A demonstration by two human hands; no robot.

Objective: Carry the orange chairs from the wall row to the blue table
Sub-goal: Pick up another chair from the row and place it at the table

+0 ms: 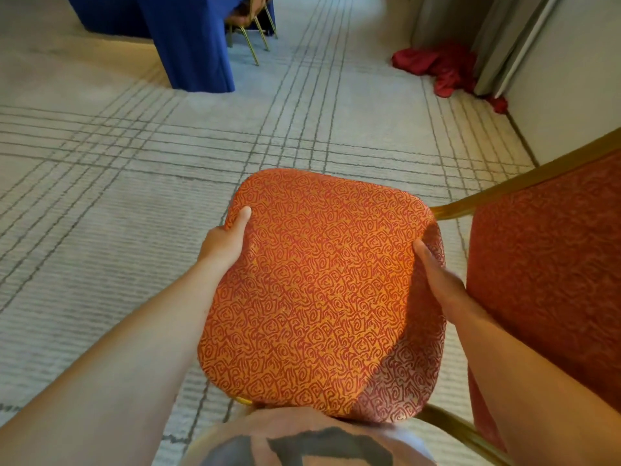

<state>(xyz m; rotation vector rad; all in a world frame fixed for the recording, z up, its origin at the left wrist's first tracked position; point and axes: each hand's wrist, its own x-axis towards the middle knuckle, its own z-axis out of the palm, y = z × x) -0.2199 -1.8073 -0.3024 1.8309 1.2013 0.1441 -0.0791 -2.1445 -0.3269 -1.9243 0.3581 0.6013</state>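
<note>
An orange chair [322,290] with a swirl-patterned seat is right in front of me, seat facing up. My left hand [226,238] grips the seat's left edge, thumb on top. On the opposite edge my right hand [437,274] grips the seat the same way. A second orange chair [551,264] with a gold frame stands close on the right. The blue table [188,38], draped to the floor, stands at the far upper left across the carpet.
Gold chair legs [255,38] show behind the blue drape. A red cloth heap [440,67] lies by the wall at upper right. A pale wall and panel [551,62] run along the right. Grey lined carpet lies between me and the table.
</note>
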